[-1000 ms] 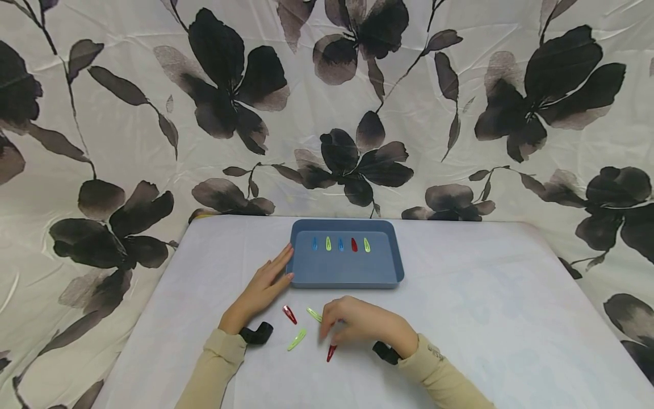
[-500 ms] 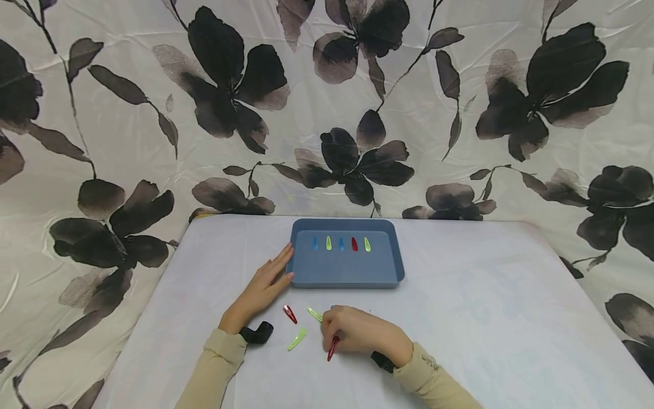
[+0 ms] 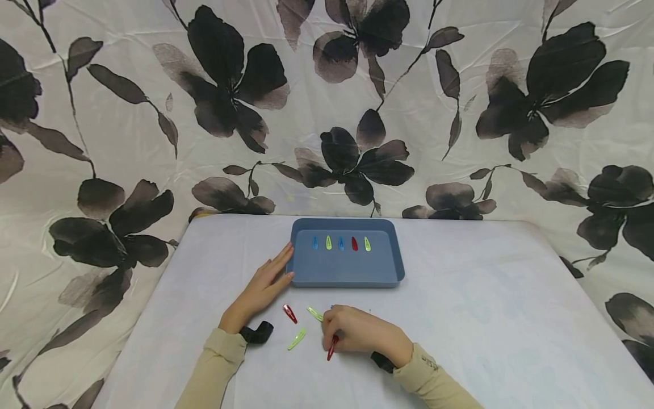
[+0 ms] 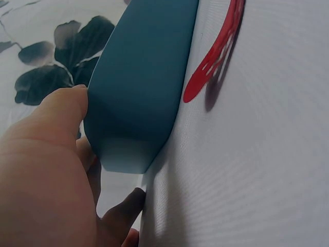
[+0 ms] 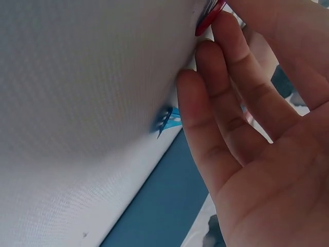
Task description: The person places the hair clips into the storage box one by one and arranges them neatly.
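My left hand (image 3: 259,291) lies with straight fingers along the left side of a blue-grey tray (image 3: 347,277), touching its rim. The thumb presses the tray wall (image 4: 136,92) in the left wrist view. Between thumb and forefinger, my right hand (image 3: 360,330) pinches a red snap hair clip (image 3: 332,349) low at the table. Its tip also shows as a red hair clip (image 5: 209,19) in the right wrist view. A blue hair clip (image 5: 172,119) lies beyond the right fingers, mostly hidden from the head view.
Inside the tray is a row of blue, green, and red hair clips (image 3: 355,243). Loose on the white table (image 3: 485,318) are another red clip (image 3: 289,313) and two green clips, one a green clip (image 3: 296,339) left of my right hand. Floral cloth (image 3: 235,85) hangs behind.
My right hand has come slightly nearer the front edge, and its thumb and forefinger have closed on the red hair clip. Over the last half second both hands stay still.
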A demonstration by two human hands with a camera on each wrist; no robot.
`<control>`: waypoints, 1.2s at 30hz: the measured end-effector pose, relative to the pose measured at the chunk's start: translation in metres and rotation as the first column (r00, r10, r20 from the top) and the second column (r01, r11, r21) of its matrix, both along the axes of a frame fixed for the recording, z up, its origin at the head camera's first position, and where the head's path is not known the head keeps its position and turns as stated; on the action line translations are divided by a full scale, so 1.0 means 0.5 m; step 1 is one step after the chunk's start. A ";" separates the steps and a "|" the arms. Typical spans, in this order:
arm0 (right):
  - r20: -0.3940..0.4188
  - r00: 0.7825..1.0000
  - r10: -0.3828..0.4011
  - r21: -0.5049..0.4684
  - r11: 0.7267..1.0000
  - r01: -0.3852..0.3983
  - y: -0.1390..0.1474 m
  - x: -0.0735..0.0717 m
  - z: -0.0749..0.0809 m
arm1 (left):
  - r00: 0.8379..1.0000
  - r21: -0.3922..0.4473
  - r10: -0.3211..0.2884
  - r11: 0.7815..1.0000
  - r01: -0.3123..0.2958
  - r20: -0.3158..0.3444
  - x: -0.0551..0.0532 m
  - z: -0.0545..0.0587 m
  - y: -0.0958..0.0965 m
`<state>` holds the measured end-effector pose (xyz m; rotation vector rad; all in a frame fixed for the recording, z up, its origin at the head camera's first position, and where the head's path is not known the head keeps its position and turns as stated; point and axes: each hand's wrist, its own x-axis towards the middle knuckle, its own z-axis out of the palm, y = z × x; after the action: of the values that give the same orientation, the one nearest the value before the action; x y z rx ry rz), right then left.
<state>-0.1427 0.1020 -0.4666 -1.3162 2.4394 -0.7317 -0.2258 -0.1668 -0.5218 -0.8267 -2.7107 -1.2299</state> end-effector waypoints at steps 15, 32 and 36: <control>0.075 0.997 -0.005 0.026 1.000 0.003 -0.008 -0.007 0.008 | 1.000 -0.001 -0.001 1.000 0.001 0.002 0.001 0.000 -0.001; 0.100 0.992 -0.070 -0.126 0.989 0.083 -0.016 -0.050 0.083 | 1.000 -0.010 -0.001 1.000 0.001 -0.006 -0.002 -0.001 0.000; 0.111 0.988 -0.108 -0.218 0.967 0.130 -0.015 -0.067 0.104 | 1.000 -0.009 -0.002 1.000 0.002 -0.008 -0.002 -0.001 0.000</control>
<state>-0.1760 0.0943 -0.4146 -1.1841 2.4297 -1.1054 -0.2268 -0.1670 -0.5222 -0.8331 -2.7125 -1.2127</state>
